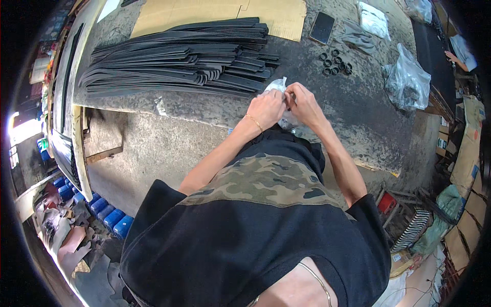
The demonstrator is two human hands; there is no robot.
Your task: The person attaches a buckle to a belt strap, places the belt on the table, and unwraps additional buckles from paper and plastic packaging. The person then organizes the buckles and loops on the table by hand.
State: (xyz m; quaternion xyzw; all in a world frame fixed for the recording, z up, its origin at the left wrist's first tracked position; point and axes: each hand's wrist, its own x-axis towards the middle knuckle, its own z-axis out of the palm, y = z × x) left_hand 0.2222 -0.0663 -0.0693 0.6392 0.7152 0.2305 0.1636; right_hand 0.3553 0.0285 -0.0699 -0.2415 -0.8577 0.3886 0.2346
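We see both hands close together, just over the near edge of the dark table. The left hand is curled around a crinkly white plastic bag. The right hand is right beside it, and its thumb and finger seem to pinch the bag too. We cannot tell how tight they squeeze, because the fingertips are partly hidden. We think two hands help because thin plastic is floppy and slippery.

On the far left we see a big pile of long, flat black strips. They look bendy, like rubber, and probably lie the same way so they don't tangle. Flat brown cardboard lies behind them. Right of the hands, small round black rings sit in a bunch, maybe to be easy to reach. Farther right is a shiny, see-through bag, all puffy and wrinkled.
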